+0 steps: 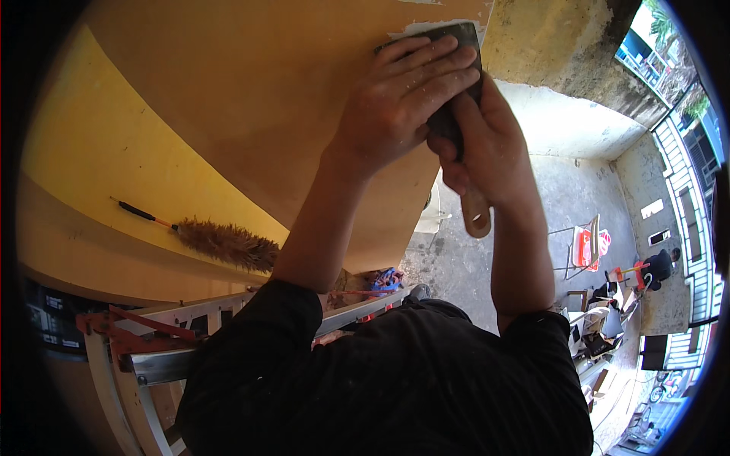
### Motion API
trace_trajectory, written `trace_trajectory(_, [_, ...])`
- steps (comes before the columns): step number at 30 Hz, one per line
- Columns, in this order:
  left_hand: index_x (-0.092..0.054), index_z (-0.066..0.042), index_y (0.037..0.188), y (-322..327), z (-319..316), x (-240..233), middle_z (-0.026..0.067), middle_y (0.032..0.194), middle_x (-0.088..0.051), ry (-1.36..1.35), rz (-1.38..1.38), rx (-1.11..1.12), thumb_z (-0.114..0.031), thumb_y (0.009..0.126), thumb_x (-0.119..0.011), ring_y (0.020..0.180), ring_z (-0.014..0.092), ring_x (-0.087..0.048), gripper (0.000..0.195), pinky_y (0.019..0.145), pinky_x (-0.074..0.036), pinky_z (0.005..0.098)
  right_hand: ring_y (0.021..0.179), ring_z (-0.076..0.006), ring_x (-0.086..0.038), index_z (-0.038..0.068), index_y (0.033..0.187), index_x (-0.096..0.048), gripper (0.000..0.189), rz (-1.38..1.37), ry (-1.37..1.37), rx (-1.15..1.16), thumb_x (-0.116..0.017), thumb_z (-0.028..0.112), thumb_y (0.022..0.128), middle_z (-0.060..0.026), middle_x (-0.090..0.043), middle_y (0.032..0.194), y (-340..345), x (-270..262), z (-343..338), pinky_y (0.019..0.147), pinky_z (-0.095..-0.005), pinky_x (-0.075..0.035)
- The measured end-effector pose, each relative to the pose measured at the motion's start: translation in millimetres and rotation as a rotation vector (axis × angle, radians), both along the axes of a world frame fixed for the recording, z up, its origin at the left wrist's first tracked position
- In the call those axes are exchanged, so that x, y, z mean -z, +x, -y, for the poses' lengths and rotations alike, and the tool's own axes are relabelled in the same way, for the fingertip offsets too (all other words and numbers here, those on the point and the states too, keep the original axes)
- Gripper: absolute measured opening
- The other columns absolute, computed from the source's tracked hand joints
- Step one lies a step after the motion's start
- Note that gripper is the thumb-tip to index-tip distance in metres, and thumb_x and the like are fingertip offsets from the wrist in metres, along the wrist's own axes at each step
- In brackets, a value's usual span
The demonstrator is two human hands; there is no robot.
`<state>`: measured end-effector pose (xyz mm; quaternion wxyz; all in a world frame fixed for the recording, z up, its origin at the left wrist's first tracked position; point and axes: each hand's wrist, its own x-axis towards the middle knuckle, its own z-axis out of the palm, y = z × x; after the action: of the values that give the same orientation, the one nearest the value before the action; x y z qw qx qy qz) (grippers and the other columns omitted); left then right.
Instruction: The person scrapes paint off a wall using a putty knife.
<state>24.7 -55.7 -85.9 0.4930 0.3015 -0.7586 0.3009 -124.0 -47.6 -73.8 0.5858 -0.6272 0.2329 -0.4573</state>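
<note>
A wide-bladed scraper [469, 37] with a light wooden handle [477, 214] is held up at the wall's edge. My left hand [408, 91] lies over its dark blade, fingers extended across it and pressing from behind. My right hand [490, 139] grips the scraper lower down, around the neck and upper handle; the handle's holed end sticks out below. Beside the blade, the orange-tan wall [256, 102] shows a pale patch [425, 27] with ragged paint edges. The blade's front edge is at this patch, though its exact contact is partly hidden by my fingers.
An aluminium stepladder [165, 365] with red fittings stands at my left. A feather duster [228, 242] is against the yellow wall. Concrete floor [456, 262] lies below, with a folding chair [593, 245], piled items [604, 325] and a person [661, 269] farther right.
</note>
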Motion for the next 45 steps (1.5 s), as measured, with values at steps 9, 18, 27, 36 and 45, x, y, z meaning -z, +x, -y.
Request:
trace_trajectory(9, [-0.068,-0.010,0.108,0,-1,-2,0.0037,0.118,-0.067,-0.020,-0.028,-0.006,-0.002,0.061,-0.073,0.116,0.021,-0.061,0.048,0.101,-0.044,0.0395,0.035,-0.0060,-0.038,0.008,0.107,-0.047,0.017,-0.067,0.021,0.003,-0.038,0.022,0.103,-0.0018,-0.047,0.059,-1,-9,-2,0.030,-0.0214,-0.030])
trace_trajectory(18, [-0.071,-0.009,0.105,2,0,-7,0.0059,0.112,-0.070,-0.044,-0.034,0.024,-0.009,0.063,-0.073,0.113,0.024,-0.063,0.042,0.098,-0.047,0.0392,0.035,-0.0061,-0.038,0.008,0.107,-0.047,0.016,0.012,0.042,-0.055,-0.039,0.021,0.102,-0.0019,-0.046,0.058,0,-8,-4,0.030,-0.0218,-0.031])
trace_trajectory(27, [-0.071,-0.009,0.105,13,5,-10,0.0057,0.112,-0.070,-0.042,0.059,0.047,-0.012,0.065,-0.072,0.112,0.024,-0.063,0.039,0.100,-0.046,0.0390,0.033,-0.0074,-0.037,0.009,0.103,-0.046,0.016,0.011,0.035,0.011,-0.038,0.023,0.102,-0.0028,-0.046,0.058,8,-4,-5,0.030,-0.0223,-0.030])
trace_trajectory(36, [-0.071,-0.009,0.102,13,4,-22,0.0034,0.111,-0.070,0.030,0.184,0.048,-0.008,0.062,-0.074,0.111,0.021,-0.064,0.040,0.098,-0.047,0.0368,0.034,-0.0085,-0.036,0.011,0.106,-0.045,0.015,0.177,0.112,0.033,-0.037,0.023,0.103,-0.0046,-0.047,0.060,13,0,-12,0.031,-0.0244,-0.030])
trace_trajectory(45, [-0.071,-0.010,0.101,17,6,-33,0.0029,0.112,-0.070,0.034,0.257,0.074,-0.007,0.063,-0.074,0.111,0.020,-0.064,0.039,0.099,-0.047,0.0363,0.035,-0.0086,-0.036,0.010,0.107,-0.045,0.015,0.291,0.191,0.003,-0.038,0.023,0.103,-0.0043,-0.047,0.061,18,2,-11,0.031,-0.0246,-0.030])
